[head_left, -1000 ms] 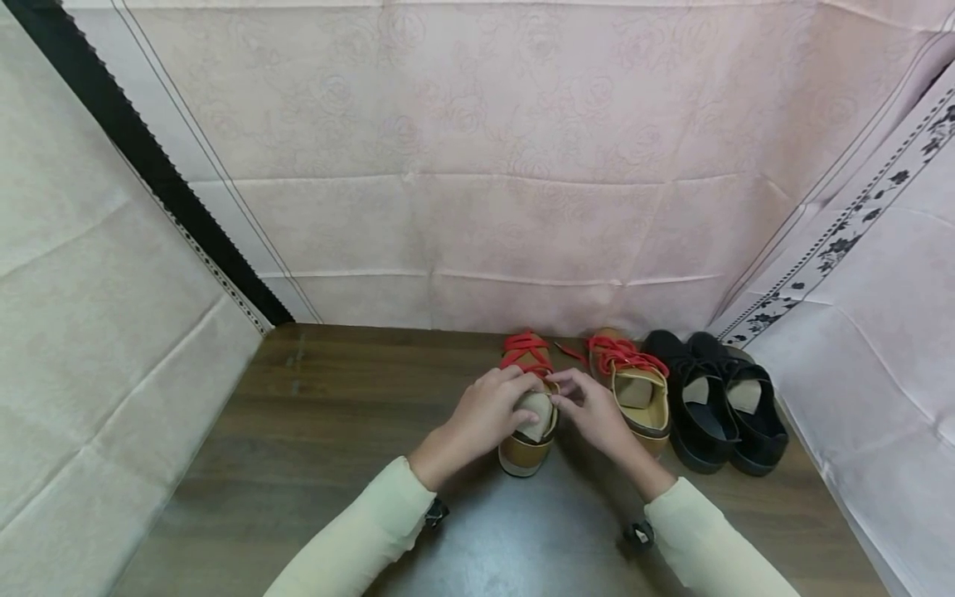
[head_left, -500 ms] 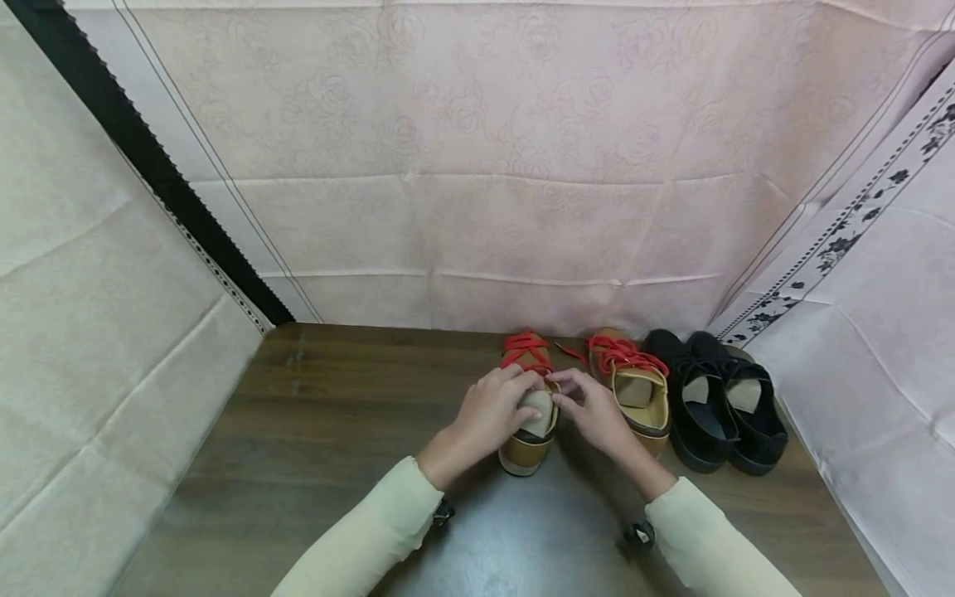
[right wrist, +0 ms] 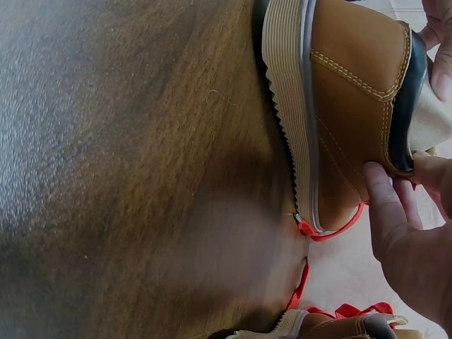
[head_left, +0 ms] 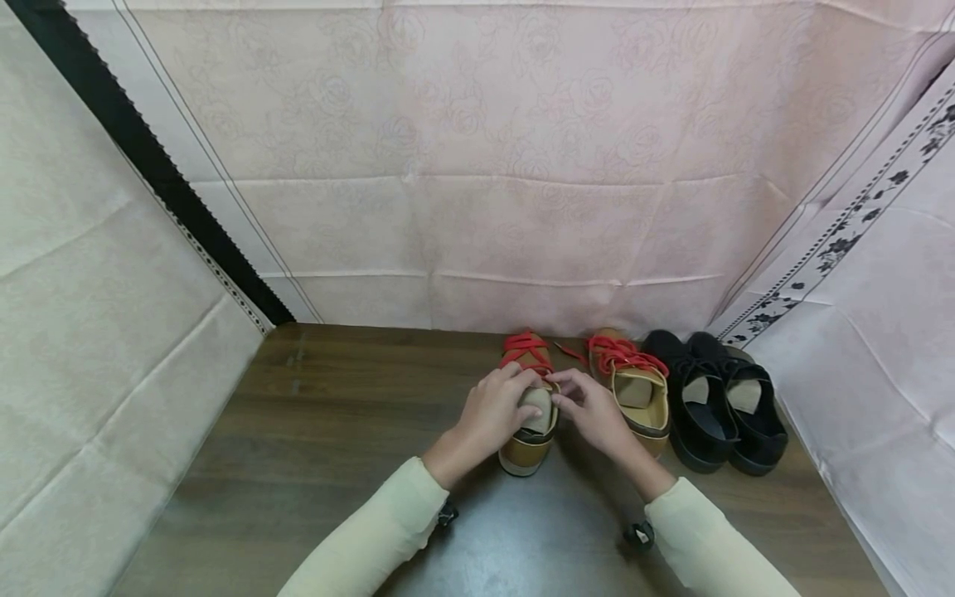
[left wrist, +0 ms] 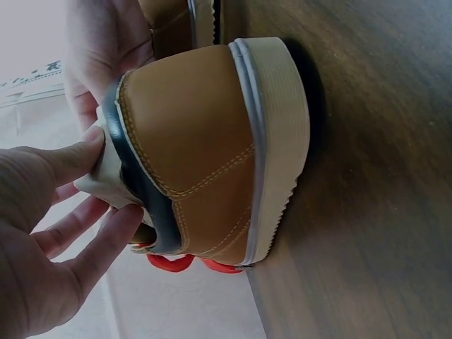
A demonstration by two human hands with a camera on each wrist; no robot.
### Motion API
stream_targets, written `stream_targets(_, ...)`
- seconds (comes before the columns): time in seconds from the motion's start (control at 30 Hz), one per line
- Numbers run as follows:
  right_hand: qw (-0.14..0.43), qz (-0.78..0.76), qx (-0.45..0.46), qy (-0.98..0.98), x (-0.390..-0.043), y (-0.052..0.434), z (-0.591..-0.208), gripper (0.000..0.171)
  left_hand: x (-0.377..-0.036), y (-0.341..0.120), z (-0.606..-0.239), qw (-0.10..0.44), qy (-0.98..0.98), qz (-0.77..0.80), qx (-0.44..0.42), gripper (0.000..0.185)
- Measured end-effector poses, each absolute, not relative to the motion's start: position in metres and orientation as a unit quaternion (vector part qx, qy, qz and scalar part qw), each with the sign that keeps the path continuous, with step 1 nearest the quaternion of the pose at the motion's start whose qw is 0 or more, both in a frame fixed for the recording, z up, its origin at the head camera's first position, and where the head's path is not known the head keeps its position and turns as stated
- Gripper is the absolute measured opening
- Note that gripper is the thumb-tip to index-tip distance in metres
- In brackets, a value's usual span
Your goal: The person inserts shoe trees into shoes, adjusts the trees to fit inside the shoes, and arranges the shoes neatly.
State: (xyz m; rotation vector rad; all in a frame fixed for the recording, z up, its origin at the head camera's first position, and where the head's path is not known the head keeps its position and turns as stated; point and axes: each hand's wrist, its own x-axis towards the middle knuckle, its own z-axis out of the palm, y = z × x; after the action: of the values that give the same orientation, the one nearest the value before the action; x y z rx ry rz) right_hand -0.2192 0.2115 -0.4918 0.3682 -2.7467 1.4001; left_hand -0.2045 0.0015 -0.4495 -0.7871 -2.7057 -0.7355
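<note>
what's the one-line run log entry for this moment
left hand: on paper stuffing | right hand: at tan shoe collar | black shoes: right, untouched

Four shoes (head_left: 643, 396) stand in a row along the table's (head_left: 328, 414) back-right edge.

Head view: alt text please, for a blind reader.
Both hands, left hand and right hand, hold a tan shoe with red laces on a wooden table. Its mate and black shoes stand to the right.
</note>
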Motion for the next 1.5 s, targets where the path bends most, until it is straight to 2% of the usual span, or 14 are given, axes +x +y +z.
stream_targets(0.67, 0.008, 0.460, 0.113, -0.881, -0.220, 0.212, -0.491, 0.029, -0.214, -0.003, -0.442, 0.081, -0.937, -0.224, -0.257, 0.040)
stream_targets(1.0, 0.000, 0.470, 0.099, -0.877, -0.217, 0.212, -0.492, 0.031, -0.218, -0.001, -0.446, 0.091, -0.937, -0.218, -0.258, 0.041)
stream_targets(1.37, -0.001, 0.501, 0.101, -0.859, -0.215, 0.212, -0.495, 0.031, -0.220, -0.007, -0.446, 0.053, -0.932, -0.246, -0.260, 0.039)
stream_targets(1.5, -0.002, 0.505, 0.098, -0.858, -0.214, 0.213, -0.494, 0.031, -0.220, -0.006, -0.448, 0.056, -0.931, -0.250, -0.259, 0.038)
